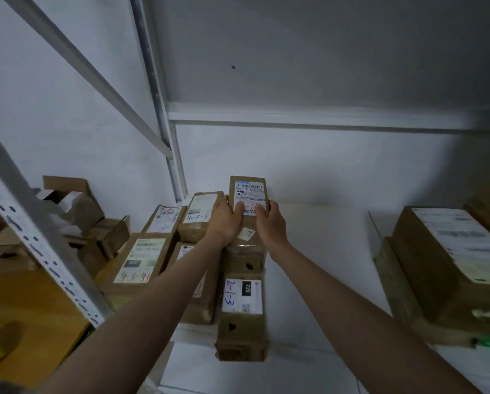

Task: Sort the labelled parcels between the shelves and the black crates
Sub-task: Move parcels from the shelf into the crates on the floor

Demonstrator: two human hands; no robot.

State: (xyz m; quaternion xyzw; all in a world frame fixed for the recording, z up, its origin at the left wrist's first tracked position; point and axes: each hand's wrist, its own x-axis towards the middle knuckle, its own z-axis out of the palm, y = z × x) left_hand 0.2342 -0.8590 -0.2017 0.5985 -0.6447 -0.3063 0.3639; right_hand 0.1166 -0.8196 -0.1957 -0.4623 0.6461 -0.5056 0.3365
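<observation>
Both hands, left (pixel 226 220) and right (pixel 269 223), grip a labelled parcel (pixel 248 194) by its sides on the white shelf (pixel 317 237) (beside other parcels), apparently placing it; next likely comes sliding it back, then letting go.

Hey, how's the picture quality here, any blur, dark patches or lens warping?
Head view: dim overall, with corners darkened, strongest at right; wide-angle bend curves the shelf upright; the "2-1-3" parcel near the lens is slightly motion-blurred; the barcode label on the parcel held by the left hand and right hand is brightest but unreadable.
</observation>
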